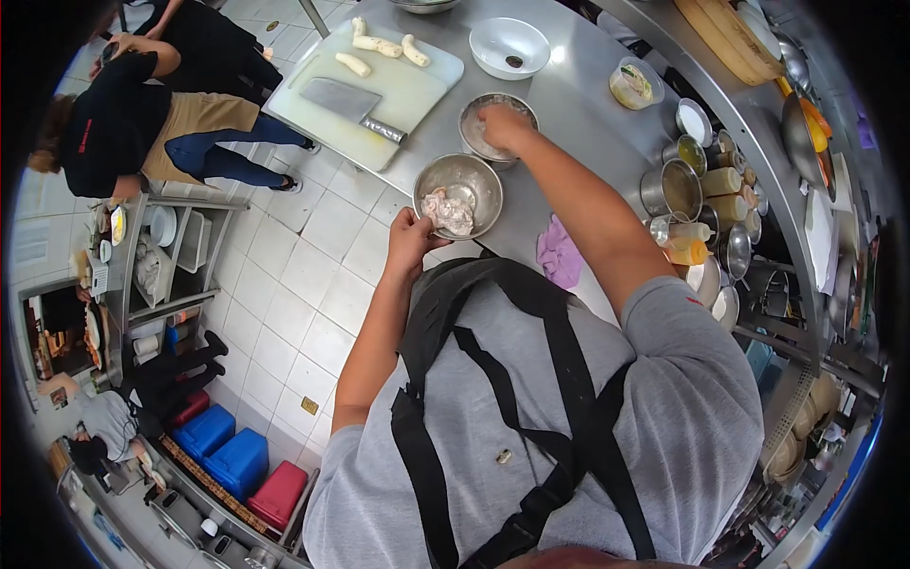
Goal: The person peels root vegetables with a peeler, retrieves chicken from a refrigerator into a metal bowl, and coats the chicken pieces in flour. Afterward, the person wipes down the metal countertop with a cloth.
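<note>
A steel bowl (486, 180) with pale, coated pieces of food (449, 211) sits near the table's front edge. At its lower left rim my left hand (410, 241) is closed, gripping the bowl. Just behind stands a second steel bowl (529, 112) with whitish contents. My right hand (505, 129) reaches into that bowl; its fingertips are hidden. On the white cutting board (427, 85) to the left lie a cleaver (343, 99) and several pale peeled pieces (377, 45). Farther back is a white bowl (509, 45) with something small and dark inside.
A purple cloth (559, 254) lies right of the bowls. A plastic tub (636, 83), steel pots (671, 190) and sauce bottles (687, 251) line the right side under a shelf. People (118, 123) stand at the left beyond the tiled floor (313, 266).
</note>
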{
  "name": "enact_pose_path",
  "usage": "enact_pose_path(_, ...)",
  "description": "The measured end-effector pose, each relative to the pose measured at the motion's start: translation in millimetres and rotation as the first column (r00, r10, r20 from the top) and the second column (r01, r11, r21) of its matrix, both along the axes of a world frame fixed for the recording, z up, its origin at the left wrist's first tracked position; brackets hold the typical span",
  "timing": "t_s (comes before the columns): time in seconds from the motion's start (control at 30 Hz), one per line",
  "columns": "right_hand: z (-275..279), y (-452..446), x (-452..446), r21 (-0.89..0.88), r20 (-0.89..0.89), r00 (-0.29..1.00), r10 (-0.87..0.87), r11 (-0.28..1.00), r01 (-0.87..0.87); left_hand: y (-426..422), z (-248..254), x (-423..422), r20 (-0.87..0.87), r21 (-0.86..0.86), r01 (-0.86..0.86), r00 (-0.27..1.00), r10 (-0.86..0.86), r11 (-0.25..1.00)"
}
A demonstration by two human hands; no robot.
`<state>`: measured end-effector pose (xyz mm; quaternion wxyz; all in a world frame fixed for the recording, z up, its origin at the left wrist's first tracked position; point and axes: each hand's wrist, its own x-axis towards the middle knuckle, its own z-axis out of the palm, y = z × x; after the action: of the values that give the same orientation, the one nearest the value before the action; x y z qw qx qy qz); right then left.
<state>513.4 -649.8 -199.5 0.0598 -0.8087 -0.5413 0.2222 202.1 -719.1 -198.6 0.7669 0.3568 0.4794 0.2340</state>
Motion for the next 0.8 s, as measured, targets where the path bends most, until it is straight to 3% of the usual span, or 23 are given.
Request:
enact_pose_path(0.07, -15, -4, -1, -0.014, -0.041, 0.982, 0.182, 0.983, -0.183, 1, 2, 0, -0.005, 0.005, 0.009, 1.0, -0.009, 1.0)
enact_pose_path(0.2, 22, -1, -3, -0.111, -0.069, 0.974, 0.217, 0.968, -0.224, 2, 4, -2, 0.001, 0.007, -0.016, 1.0, 0.016, 1.0)
enact_pose_path(0.3, 11, 0, 5, 0.01, -0.034, 0.989, 0.141, 0.99, -0.141, 2, 7, 0, -0.022, -0.004, -0.018, 1.0, 0.018, 1.0)
enact_pose_path(0.37, -13, -1, 7, -0.087, -0.168, 0.941, 0.294, 0.946, -0.311, 2, 5, 1, -0.013, -0.005, -0.02, 1.0, 0.02, 1.0)
enact_pose_path(0.47, -6, 11, 14, -0.055, -0.24, 0.91, 0.337, 0.932, -0.359, 6, -2, -3, -0.002, 0.009, -0.027, 1.0, 0.027, 1.0)
enact_pose_path(0.5, 2, 10, 12, -0.057, -0.241, 0.909, 0.34, 0.93, -0.363, 4, -4, -4, 0.001, 0.012, -0.019, 1.0, 0.019, 1.0)
enact_pose_path(0.57, 23, 3, 8, -0.055, -0.123, 0.981, 0.151, 0.986, -0.158, 2, 3, -2, -0.007, 0.017, -0.031, 0.999, 0.031, 0.999)
enact_pose_path(0.6, 23, -4, 1, -0.057, -0.124, 0.981, 0.147, 0.986, -0.155, 1, 4, -2, -0.021, 0.021, -0.034, 0.999, 0.034, 0.999)
enact_pose_path(0.67, 26, -10, -12, -0.179, 0.06, 0.969, 0.239, 0.958, -0.225, 1, 1, -1, -0.004, 0.01, -0.036, 0.999, 0.036, 0.999)
enact_pose_path(0.8, 8, -10, -6, -0.047, -0.049, 0.986, 0.161, 0.985, -0.164, 3, 2, -5, -0.009, 0.003, -0.04, 0.999, 0.04, 0.999)
